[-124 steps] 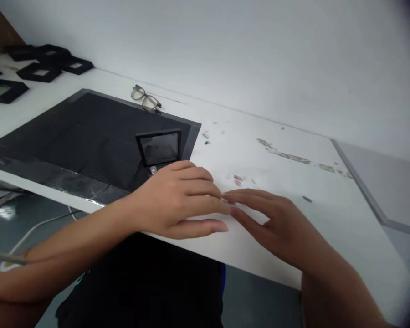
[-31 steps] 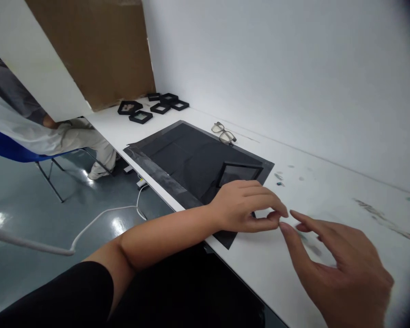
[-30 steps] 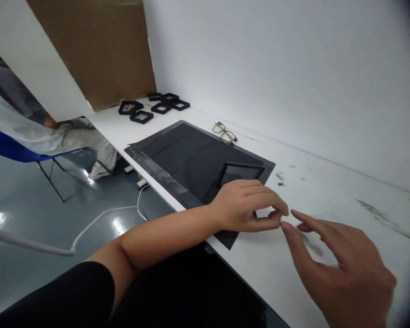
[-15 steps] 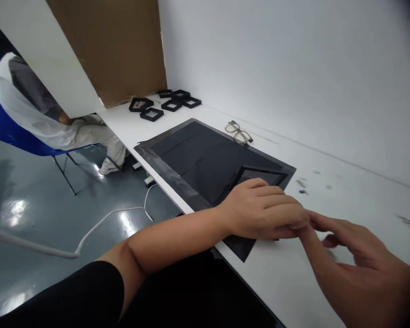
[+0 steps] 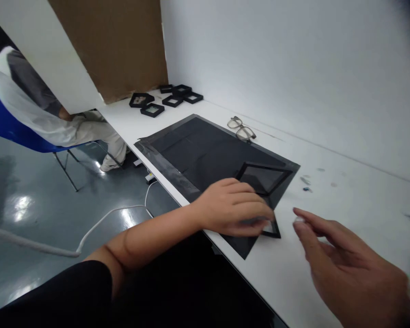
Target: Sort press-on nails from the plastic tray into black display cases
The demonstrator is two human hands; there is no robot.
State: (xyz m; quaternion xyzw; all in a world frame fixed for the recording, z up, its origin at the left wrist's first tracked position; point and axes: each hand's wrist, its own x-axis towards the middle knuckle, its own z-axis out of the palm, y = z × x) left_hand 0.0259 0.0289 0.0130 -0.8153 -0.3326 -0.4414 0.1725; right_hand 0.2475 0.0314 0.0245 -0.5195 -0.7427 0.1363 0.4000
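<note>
A small black hinged frame case [image 5: 263, 182] stands open on the near right corner of a dark mat [image 5: 205, 152]; its lid is tilted up, a glossy film pane inside a thin square rim, while the base lies flat under the left hand [image 5: 234, 207]. That hand rests palm down on the base, fingers curled loosely over it and touching its near edge, gripping nothing that can be made out. The right hand [image 5: 348, 269] hovers just beside the case over the white table [image 5: 345, 214], fingers spread and relaxed, with a tiny pale object [image 5: 298, 220] at the tip of its forefinger; whether it is pinched cannot be told. The mat's corner ends close to the table's front edge, leaving bare smooth tabletop to the right. A few small bits [image 5: 305, 184] lie beyond the case, spectacles [image 5: 241, 128] at the mat's far edge, and more black frames [image 5: 166, 95] by a brown board [image 5: 112, 45]. A seated person [image 5: 37, 114] is at far left.
</note>
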